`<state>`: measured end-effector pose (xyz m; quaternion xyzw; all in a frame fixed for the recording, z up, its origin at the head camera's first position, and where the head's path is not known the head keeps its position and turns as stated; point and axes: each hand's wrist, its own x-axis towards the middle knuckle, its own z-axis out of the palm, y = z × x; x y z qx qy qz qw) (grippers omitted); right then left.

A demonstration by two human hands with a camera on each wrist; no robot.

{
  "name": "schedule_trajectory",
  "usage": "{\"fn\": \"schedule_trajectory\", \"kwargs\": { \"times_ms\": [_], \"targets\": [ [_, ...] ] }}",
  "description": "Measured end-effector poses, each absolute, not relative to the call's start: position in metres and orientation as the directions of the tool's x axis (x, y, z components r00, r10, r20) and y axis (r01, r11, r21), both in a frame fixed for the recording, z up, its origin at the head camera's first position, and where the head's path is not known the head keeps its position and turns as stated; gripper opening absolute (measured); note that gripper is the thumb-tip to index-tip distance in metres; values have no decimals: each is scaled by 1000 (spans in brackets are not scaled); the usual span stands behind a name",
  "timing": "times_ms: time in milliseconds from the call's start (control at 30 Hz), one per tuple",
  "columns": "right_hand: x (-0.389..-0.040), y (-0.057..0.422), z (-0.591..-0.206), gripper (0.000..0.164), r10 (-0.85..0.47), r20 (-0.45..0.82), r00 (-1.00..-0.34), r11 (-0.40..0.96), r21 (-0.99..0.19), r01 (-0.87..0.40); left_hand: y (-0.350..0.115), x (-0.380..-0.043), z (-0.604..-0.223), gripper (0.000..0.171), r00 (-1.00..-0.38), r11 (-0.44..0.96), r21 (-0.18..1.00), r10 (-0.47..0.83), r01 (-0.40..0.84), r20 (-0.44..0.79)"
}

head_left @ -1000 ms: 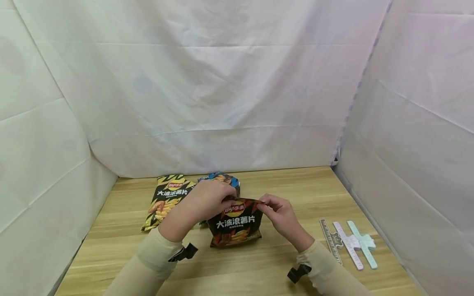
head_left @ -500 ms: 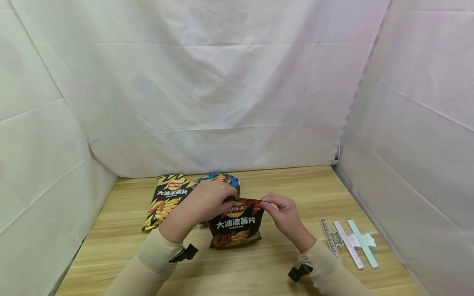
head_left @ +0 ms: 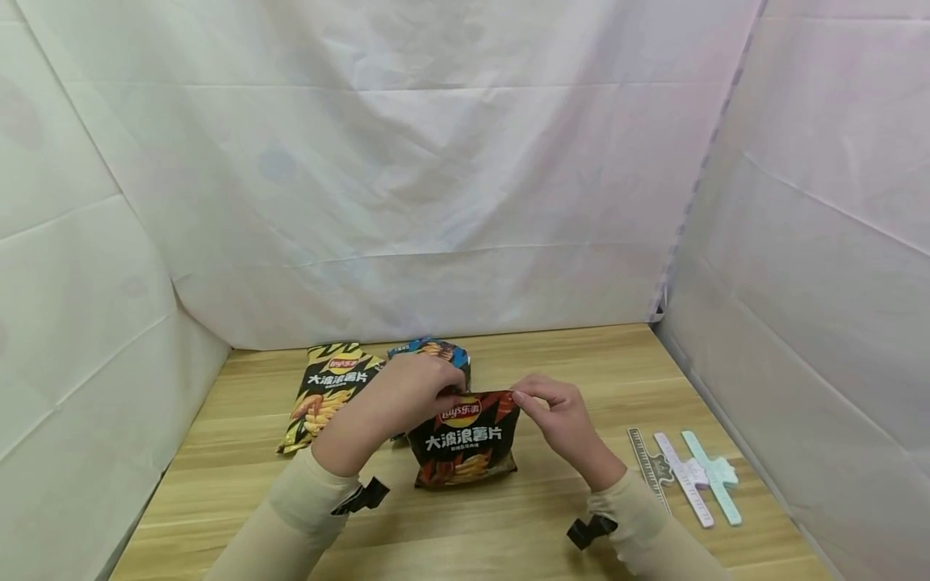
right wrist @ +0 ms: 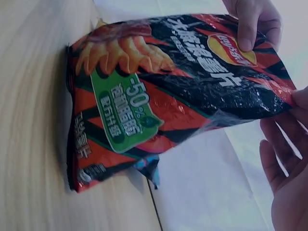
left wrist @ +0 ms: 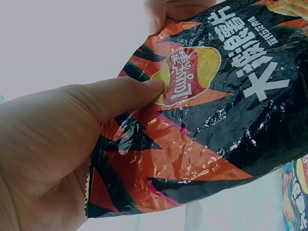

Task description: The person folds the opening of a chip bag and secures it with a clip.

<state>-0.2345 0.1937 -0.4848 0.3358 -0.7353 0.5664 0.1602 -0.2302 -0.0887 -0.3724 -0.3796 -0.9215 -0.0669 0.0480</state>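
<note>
A black and red bag of Lay's chips [head_left: 465, 440] stands upright on the table, its lower edge against the wood. My left hand [head_left: 414, 395] pinches its top edge near the logo, thumb on the front face; the other fingers are hidden behind the bag. At the top right corner my right hand [head_left: 559, 415] pinches the bag between thumb and forefinger. The right wrist view shows the bag's front [right wrist: 183, 82] with a green label, and the remaining right-hand fingers [right wrist: 284, 139] loosely bent below the corner.
A yellow and black chip bag [head_left: 334, 387] lies at the back left. Behind my left hand is a blue chip bag [head_left: 443, 351], partly covered. Black [head_left: 649, 468], lilac [head_left: 684, 480] and mint [head_left: 712, 476] ruler clips lie on the right. White cloth [head_left: 436, 161] hangs around the table.
My right hand has shifted slightly right and up with the bag's corner, and the bag's bottom has moved slightly right. My left hand keeps its place.
</note>
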Motion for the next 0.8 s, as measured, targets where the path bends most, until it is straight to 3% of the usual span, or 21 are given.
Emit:
{"fn": "schedule_trajectory", "kwargs": {
  "times_ms": [133, 233, 533, 800],
  "targets": [
    [-239, 192, -482, 35, -354, 734, -580, 162, -563, -810, -89, -230, -372, 10, -709, 704, 92, 690, 704, 146],
    [-240, 191, -483, 36, -364, 768, -527, 166, -503, -848, -89, -230, -373, 10, -710, 706, 88, 688, 703, 151],
    [-238, 191, -493, 32, -335, 705, -625, 209, -591, -779, -90, -230, -373, 7, -721, 716, 95, 678, 692, 146],
    [-235, 190, -489, 29, -343, 680, -648, 237, -605, -760, -89, -232, -372, 0, -701, 686, 141, 700, 713, 137]
  ]
}}
